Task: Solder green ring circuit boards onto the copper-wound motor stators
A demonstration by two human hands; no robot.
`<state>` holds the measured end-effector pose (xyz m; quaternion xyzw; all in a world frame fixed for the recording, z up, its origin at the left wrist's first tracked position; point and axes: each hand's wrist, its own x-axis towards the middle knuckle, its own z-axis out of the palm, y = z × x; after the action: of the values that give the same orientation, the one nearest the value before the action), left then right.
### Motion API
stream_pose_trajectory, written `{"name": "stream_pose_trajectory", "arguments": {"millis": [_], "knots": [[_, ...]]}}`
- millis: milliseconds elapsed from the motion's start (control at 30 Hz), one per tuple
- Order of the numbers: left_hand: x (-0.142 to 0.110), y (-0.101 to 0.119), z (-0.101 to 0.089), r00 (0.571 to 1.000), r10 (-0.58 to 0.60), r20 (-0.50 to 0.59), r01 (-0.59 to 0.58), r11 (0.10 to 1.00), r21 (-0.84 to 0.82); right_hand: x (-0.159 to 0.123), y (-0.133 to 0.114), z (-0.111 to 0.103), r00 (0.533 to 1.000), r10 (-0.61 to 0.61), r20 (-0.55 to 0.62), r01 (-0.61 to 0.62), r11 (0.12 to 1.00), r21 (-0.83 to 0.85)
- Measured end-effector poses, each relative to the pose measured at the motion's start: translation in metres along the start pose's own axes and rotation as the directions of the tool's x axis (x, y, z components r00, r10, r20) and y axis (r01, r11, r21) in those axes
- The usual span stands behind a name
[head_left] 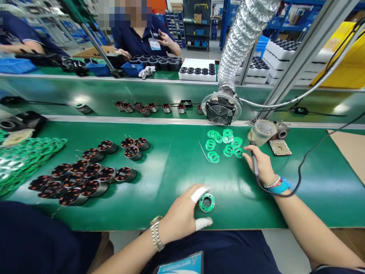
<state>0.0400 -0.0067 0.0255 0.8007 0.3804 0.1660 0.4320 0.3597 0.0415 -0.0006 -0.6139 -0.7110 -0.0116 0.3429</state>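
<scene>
My left hand [185,211] lies near the table's front edge, thumb and forefinger spread around a small motor stator with a green ring board [207,203] on top. White finger cots cover both fingertips; the forefinger is close beside the board, and I cannot tell whether it touches. My right hand [261,163] is closed around the dark handle of a soldering iron [254,164], its black cable looping past the wrist. The iron's front end is by a clouded plastic cup [264,131]. Several loose green ring boards [228,139] lie just left of that hand.
Copper-wound stators [92,171] stand grouped at left, beside stacked green board panels [25,160]. A fume fan [221,108] hangs from a foil duct. Right of the cup sits a square sponge tray [280,147]. Across the bench, a person [142,38] handles a dark part.
</scene>
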Motion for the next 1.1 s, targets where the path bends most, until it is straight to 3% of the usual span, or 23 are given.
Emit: {"name": "stream_pose_trajectory", "arguments": {"millis": [67,133,200,267,333,367,467,533,633,767,867,1000,1100], "knots": [[0.013,0.002,-0.001,0.994,0.067,0.092,-0.078,0.988,0.129,-0.002,-0.002,0.015,0.999,-0.025,0.032,0.025,1.0,0.016],[0.038,-0.003,-0.009,0.992,0.072,0.104,-0.092,0.977,0.194,-0.002,0.003,0.027,0.998,-0.029,0.053,0.029,1.0,0.009],[0.077,-0.016,-0.03,0.999,0.042,-0.006,-0.039,0.969,0.245,-0.002,0.008,0.034,0.997,-0.007,0.071,0.008,1.0,-0.006],[0.129,-0.033,-0.062,0.98,-0.046,-0.193,0.1,0.955,0.28,-0.003,0.011,0.037,0.997,0.013,0.074,-0.012,1.0,-0.011],[0.186,-0.052,-0.099,0.912,-0.166,-0.375,0.293,0.904,0.311,-0.003,0.011,0.037,0.997,0.016,0.07,-0.016,1.0,-0.005],[0.214,-0.062,-0.117,0.854,-0.225,-0.469,0.39,0.874,0.291,-0.003,0.01,0.037,0.998,0.014,0.068,-0.014,1.0,-0.002],[0.281,-0.087,-0.159,0.776,-0.286,-0.563,0.495,0.829,0.26,-0.003,0.008,0.035,0.998,0.005,0.067,-0.004,1.0,-0.01],[0.307,-0.099,-0.171,0.749,-0.305,-0.589,0.532,0.807,0.258,-0.003,0.007,0.035,0.997,0.006,0.071,-0.005,1.0,-0.017],[0.322,-0.109,-0.172,0.733,-0.271,-0.624,0.539,0.79,0.291,-0.005,0.008,0.034,0.995,0.027,0.092,-0.026,1.0,-0.013],[0.323,-0.113,-0.164,0.826,-0.08,-0.558,0.433,0.724,0.537,-0.005,0.009,0.035,0.995,0.027,0.099,-0.027,1.0,-0.003],[0.324,-0.11,-0.163,0.857,-0.077,-0.509,0.422,0.671,0.61,-0.005,0.01,0.036,0.997,0.016,0.079,-0.015,1.0,-0.013],[0.313,-0.083,-0.158,0.872,-0.002,-0.489,0.358,0.685,0.635,-0.006,0.009,0.037,0.998,0.004,0.06,-0.002,1.0,-0.028],[0.269,-0.049,-0.139,0.909,0.138,-0.394,0.201,0.683,0.702,-0.006,0.005,0.034,1.0,-0.013,0.024,0.012,1.0,0.008]]}}
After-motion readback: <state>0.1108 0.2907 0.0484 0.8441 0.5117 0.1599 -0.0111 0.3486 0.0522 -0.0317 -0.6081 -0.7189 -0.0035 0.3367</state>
